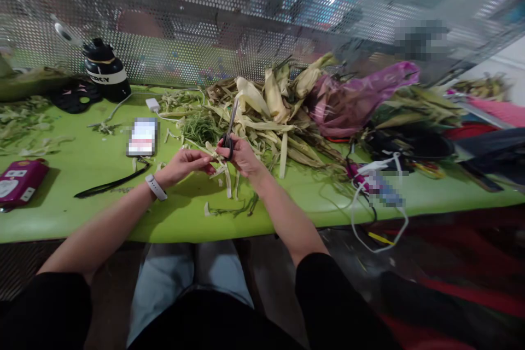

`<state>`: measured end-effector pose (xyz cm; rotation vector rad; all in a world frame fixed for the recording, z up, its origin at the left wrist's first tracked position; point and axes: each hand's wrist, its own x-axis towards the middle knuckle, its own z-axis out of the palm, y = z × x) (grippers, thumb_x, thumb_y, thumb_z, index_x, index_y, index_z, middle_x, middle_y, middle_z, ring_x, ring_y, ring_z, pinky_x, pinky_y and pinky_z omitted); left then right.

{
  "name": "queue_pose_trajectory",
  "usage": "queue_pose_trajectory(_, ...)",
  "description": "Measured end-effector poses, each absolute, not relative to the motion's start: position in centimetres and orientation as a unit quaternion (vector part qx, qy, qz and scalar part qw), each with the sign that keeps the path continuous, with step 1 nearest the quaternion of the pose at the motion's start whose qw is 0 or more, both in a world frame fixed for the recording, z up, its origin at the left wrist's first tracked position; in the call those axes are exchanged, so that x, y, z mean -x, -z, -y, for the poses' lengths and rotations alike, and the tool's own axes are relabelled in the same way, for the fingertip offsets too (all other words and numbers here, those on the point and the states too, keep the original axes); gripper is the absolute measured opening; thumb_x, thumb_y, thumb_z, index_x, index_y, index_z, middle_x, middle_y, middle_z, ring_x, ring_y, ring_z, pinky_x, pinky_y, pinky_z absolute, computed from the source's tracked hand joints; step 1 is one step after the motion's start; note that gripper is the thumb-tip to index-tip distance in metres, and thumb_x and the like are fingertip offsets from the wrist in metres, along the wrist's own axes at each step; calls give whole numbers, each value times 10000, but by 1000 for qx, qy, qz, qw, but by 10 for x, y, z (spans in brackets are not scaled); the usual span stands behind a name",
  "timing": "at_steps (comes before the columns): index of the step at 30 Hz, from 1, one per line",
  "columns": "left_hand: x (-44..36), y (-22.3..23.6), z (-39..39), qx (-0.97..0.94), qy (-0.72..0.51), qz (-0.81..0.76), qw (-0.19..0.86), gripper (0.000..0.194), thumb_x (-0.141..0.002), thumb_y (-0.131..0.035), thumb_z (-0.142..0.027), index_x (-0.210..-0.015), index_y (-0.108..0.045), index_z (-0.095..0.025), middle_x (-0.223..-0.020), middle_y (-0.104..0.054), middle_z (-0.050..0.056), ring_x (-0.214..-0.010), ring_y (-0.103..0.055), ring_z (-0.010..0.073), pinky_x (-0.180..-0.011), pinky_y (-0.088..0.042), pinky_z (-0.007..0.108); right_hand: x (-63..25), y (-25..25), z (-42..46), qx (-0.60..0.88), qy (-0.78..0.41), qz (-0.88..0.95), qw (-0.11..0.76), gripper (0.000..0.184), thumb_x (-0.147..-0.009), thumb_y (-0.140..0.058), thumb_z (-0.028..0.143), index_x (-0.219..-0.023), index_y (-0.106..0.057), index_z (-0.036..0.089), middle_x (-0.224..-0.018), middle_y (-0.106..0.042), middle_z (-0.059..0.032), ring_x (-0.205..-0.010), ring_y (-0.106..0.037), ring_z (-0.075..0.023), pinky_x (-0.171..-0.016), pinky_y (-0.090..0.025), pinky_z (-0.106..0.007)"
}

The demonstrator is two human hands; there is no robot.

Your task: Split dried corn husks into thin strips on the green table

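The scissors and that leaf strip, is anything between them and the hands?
No. The right hand grips the scissors directly, and the left hand pinches the pale leaf strip right beside them. Nothing visible sits between.

Smooth, slightly glossy green counter point(82, 175); dry, fibrous corn husks point(262, 115); shiny perforated metal screen point(205, 38); thin crinkled purple plastic bag point(361, 93).

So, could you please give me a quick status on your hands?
Right hand gripping scissors, blades up. Left hand pinching a husk strip beside them. Husk pile just behind.
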<state>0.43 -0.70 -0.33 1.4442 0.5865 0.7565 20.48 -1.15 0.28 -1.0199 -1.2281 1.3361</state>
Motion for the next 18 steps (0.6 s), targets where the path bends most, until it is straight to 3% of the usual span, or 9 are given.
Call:
queue_pose_trajectory(2,-5,6,6,-607,-349,-280,657,405,-748,-778,-505,-897,-774,-129,-847,-778,125,-785,-739,222,-812,-568,359,-210,-3,10,439,-504,542,510,471,-579,-851,415,-849,-541,185,-759,-602,33,-629,-561,-92,-563,-485,-233)
queue_pose_trajectory(5,-5,11,0,-558,-428,-340,624,421,-703,-817,-487,-902,-773,-118,-837,-776,119,-778,-737,209,-823,-572,362,-221,-2,8,499,-336,606,520,447,-626,-827,431,-882,-551,190,-832,-644,-5,-633,-555,-104,-607,-483,-259)
queue_pose_trajectory(9,1,14,-12,-490,-553,-357,572,398,-667,-855,-430,-906,-761,-127,-872,-776,97,-808,-730,181,-853,-567,353,-228,-1,11,564,-166,677,442,407,-669,-797,437,-914,-587,188,-822,-660,-18,-588,-505,-107,-598,-425,-264)
queue_pose_trajectory(12,6,13,-17,-474,-603,-339,545,371,-678,-861,-358,-967,-751,-152,-928,-773,84,-864,-725,172,-845,-565,335,-224,-1,15,532,-261,702,396,397,-660,-800,452,-857,-586,183,-764,-634,-4,-594,-499,-108,-559,-393,-242)
queue_pose_trajectory(15,9,10,-20,-468,-642,-324,514,374,-671,-868,-273,-1005,-737,-166,-937,-765,72,-899,-723,170,-863,-560,322,-220,-4,17,471,-427,663,395,404,-683,-778,493,-819,-565,178,-747,-623,-4,-607,-523,-109,-519,-392,-223)
queue_pose_trajectory(18,11,9,-22,-444,-670,-320,501,418,-643,-877,-214,-1024,-708,-182,-890,-756,45,-905,-727,175,-883,-553,326,-218,-7,18,456,-504,621,391,412,-724,-744,528,-833,-556,178,-693,-627,1,-544,-503,-98,-453,-361,-207)
